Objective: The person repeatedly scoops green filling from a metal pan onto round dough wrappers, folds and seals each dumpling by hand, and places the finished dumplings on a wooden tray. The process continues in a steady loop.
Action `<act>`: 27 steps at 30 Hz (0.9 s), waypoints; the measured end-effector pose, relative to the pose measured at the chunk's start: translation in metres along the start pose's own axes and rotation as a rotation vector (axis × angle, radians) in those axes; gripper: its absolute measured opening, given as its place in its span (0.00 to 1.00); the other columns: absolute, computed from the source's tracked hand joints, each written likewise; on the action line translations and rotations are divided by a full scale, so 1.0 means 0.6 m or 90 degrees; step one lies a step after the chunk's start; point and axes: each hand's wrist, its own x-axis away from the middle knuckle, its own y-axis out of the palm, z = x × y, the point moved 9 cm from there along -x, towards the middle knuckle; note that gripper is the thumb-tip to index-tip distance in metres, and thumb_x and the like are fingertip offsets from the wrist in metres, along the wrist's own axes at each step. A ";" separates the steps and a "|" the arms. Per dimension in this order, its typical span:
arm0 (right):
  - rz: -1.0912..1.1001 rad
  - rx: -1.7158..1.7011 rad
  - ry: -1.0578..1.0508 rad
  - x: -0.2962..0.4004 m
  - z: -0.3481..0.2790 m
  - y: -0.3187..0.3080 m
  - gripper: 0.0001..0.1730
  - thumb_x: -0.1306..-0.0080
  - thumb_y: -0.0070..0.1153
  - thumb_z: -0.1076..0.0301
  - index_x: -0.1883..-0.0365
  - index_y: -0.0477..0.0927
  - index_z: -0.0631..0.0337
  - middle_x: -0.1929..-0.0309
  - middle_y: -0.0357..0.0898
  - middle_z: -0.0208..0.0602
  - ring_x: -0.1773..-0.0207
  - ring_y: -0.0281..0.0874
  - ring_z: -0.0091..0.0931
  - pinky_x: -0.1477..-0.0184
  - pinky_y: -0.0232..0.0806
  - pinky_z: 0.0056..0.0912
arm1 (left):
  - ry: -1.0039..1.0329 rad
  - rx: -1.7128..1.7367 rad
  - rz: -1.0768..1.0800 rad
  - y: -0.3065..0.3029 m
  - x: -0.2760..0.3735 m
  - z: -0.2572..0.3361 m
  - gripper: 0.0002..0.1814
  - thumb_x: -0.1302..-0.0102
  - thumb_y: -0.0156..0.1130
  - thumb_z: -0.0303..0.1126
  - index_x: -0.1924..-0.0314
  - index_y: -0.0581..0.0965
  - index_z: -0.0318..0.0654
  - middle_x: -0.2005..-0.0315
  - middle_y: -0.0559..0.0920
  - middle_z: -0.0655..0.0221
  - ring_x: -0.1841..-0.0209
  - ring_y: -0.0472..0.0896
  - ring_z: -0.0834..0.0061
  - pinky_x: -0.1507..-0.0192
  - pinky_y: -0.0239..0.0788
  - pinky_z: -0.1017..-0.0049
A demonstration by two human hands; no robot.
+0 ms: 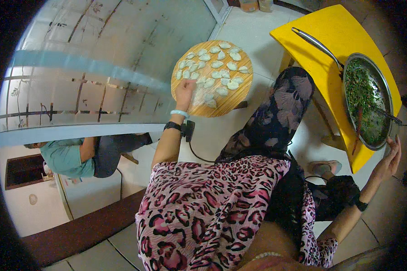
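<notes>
My left hand is over the left part of a round slatted board, with its fingers curled in. Whether a dumpling is inside the fingers is hidden. Several uncooked dumplings lie spread over the board, some touching one another. My right hand is at the near rim of a metal frying pan, fingers apart and nothing seen in them. Chopped green filling covers much of the pan. A brown chopstick and dark utensil ends lean over its rim.
The pan stands on a yellow table, its handle pointing away to the left. A frosted glass partition rises on the left, and a seated person is behind it. A cable runs from my left wrist.
</notes>
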 end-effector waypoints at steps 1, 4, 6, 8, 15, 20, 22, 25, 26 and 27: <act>0.008 -0.001 0.011 -0.003 0.006 -0.003 0.21 0.17 0.42 0.64 0.36 0.77 0.69 0.46 0.84 0.44 0.44 0.81 0.31 0.36 0.70 0.35 | -0.033 0.113 -0.012 0.005 -0.001 0.024 0.09 0.32 0.63 0.35 0.67 0.81 0.37 0.73 0.82 0.69 0.68 0.82 0.71 0.61 0.73 0.69; -0.018 0.022 0.017 -0.012 0.009 0.017 0.20 0.18 0.43 0.66 0.36 0.76 0.69 0.50 0.86 0.42 0.45 0.80 0.27 0.35 0.68 0.33 | -0.134 0.374 -0.086 0.066 -0.020 0.123 0.08 0.28 0.61 0.34 0.58 0.80 0.37 0.66 0.81 0.73 0.66 0.80 0.79 0.59 0.76 0.74; -0.014 -0.071 -0.024 -0.016 -0.007 0.033 0.20 0.18 0.45 0.66 0.36 0.76 0.69 0.53 0.87 0.40 0.45 0.80 0.25 0.35 0.68 0.32 | -0.148 0.542 -0.194 0.141 -0.022 0.221 0.10 0.27 0.60 0.33 0.52 0.78 0.35 0.60 0.81 0.69 0.61 0.81 0.76 0.54 0.78 0.71; -0.004 -0.051 -0.043 -0.017 -0.027 0.048 0.20 0.18 0.46 0.66 0.37 0.77 0.69 0.56 0.87 0.38 0.49 0.81 0.23 0.37 0.68 0.31 | -0.164 0.662 -0.334 0.226 -0.009 0.328 0.13 0.26 0.59 0.29 0.45 0.73 0.31 0.50 0.81 0.61 0.50 0.82 0.69 0.46 0.79 0.68; -0.124 -0.120 -0.038 -0.022 -0.137 0.129 0.14 0.21 0.51 0.69 0.44 0.82 0.65 0.57 0.87 0.36 0.53 0.84 0.23 0.47 0.72 0.26 | -0.030 0.611 -0.609 0.428 0.105 0.639 0.22 0.27 0.61 0.26 0.35 0.71 0.31 0.44 0.81 0.61 0.42 0.81 0.70 0.38 0.76 0.70; -0.217 -0.110 0.013 -0.034 -0.163 0.172 0.11 0.25 0.57 0.67 0.50 0.84 0.64 0.57 0.88 0.36 0.52 0.84 0.24 0.46 0.74 0.27 | 0.038 0.603 -0.661 0.531 0.168 0.736 0.13 0.25 0.61 0.32 0.45 0.78 0.35 0.53 0.85 0.67 0.52 0.84 0.75 0.46 0.77 0.74; -0.246 -0.053 0.060 -0.028 -0.147 0.169 0.11 0.26 0.58 0.68 0.50 0.84 0.64 0.58 0.88 0.36 0.54 0.84 0.23 0.48 0.74 0.27 | 0.044 0.622 -0.636 0.557 0.168 0.747 0.10 0.26 0.61 0.31 0.50 0.78 0.36 0.56 0.85 0.68 0.57 0.85 0.77 0.55 0.79 0.76; -0.226 0.014 0.106 -0.011 -0.123 0.144 0.11 0.27 0.59 0.69 0.49 0.83 0.63 0.57 0.88 0.36 0.56 0.83 0.23 0.51 0.74 0.27 | 0.003 0.649 -0.622 0.600 0.161 0.743 0.12 0.27 0.62 0.30 0.47 0.75 0.35 0.55 0.84 0.67 0.58 0.84 0.77 0.57 0.78 0.77; -0.204 0.012 0.110 -0.007 -0.121 0.136 0.12 0.27 0.59 0.69 0.48 0.82 0.63 0.57 0.88 0.36 0.55 0.83 0.23 0.51 0.74 0.27 | -0.017 0.655 -0.630 0.610 0.163 0.736 0.13 0.27 0.62 0.29 0.46 0.74 0.35 0.55 0.84 0.66 0.58 0.84 0.77 0.57 0.78 0.77; -0.182 0.026 0.136 -0.001 -0.114 0.132 0.13 0.27 0.59 0.68 0.47 0.82 0.63 0.56 0.88 0.36 0.55 0.83 0.23 0.51 0.73 0.27 | 0.020 0.611 -0.665 0.621 0.171 0.735 0.17 0.29 0.63 0.27 0.43 0.72 0.34 0.53 0.84 0.65 0.57 0.84 0.77 0.56 0.77 0.78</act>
